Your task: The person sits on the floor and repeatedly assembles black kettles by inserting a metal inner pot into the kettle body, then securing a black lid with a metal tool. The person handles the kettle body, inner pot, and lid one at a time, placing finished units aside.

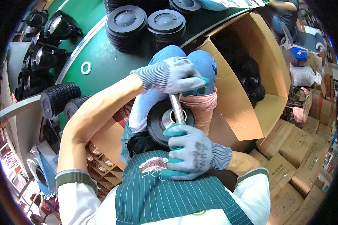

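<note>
The bar (177, 108) is the link between the hands, and with 12 at the top of the view its long axis runs from a little short of 12 to a little short of 6. The left hand (182, 77) is at its upper end, fingers folded down around the metal; the right hand (191, 152) is at its lower end, fingers curled in and closed over it, though how far they wrap beneath cannot be told. So the bar lies at about 6 from the left fingers and about 12 from the right thumb side. Behind it sits the black disc (156, 125), at the person's lap, with a bright metal hub (166, 119) at its middle; the bar crosses the hub's 3 o'clock side, and whether the two touch does not show. The right hand is nearer the disc, overlapping its rim at about 5, while the left is just off the rim at 12. Around the disc, the open carton (229, 97) stands at 2 with dark things inside, and the divided box (118, 142) is at 8. Out at 10 the white ring (86, 68) lies flat on the green bench (97, 84). Stacked lids stand on that bench, one pile (125, 20) at 11 and another (166, 24) at 12.
</note>
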`<state>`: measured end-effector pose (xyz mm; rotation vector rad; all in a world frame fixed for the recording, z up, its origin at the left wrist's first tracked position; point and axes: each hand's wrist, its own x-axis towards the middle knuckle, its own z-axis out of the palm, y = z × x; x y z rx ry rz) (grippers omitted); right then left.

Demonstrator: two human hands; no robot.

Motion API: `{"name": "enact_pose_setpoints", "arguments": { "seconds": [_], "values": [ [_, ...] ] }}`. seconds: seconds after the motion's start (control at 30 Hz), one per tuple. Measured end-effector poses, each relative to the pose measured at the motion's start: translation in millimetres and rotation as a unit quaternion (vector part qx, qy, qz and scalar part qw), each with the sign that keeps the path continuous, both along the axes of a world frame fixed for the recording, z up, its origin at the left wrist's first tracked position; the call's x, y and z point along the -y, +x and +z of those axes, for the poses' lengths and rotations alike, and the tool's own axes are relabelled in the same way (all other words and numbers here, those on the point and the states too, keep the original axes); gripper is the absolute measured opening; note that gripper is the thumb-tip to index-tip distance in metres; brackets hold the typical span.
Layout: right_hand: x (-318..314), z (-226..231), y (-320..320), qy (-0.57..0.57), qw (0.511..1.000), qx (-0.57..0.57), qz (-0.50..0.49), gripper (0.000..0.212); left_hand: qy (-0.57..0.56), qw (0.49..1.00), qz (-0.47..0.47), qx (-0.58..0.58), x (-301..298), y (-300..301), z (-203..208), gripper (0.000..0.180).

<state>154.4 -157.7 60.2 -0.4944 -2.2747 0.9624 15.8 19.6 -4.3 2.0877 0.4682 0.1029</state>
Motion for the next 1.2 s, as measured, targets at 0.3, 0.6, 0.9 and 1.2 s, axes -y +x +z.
{"name": "enact_pose_setpoints", "arguments": {
  "seconds": [0.3,0.6,0.9,1.2],
  "values": [
    [9,-5,2,-0.046,0.984,-0.08,-0.153,0.051,0.158,0.934,0.187,0.261,5,-38,-25,0.06],
    [34,-39,3,-0.121,0.92,0.12,-0.354,0.088,-0.16,0.67,0.709,0.15,108,-216,-93,0.026],
    [-7,17,3,-0.172,0.851,-0.23,-0.44,0.085,0.154,0.687,0.66,-0.262,77,-218,-91,0.074],
    [-94,-65,-67,-0.666,0.538,-0.512,-0.067,0.082,0.378,0.797,0.452,0.127,129,-172,99,0.079]
  ]
}}
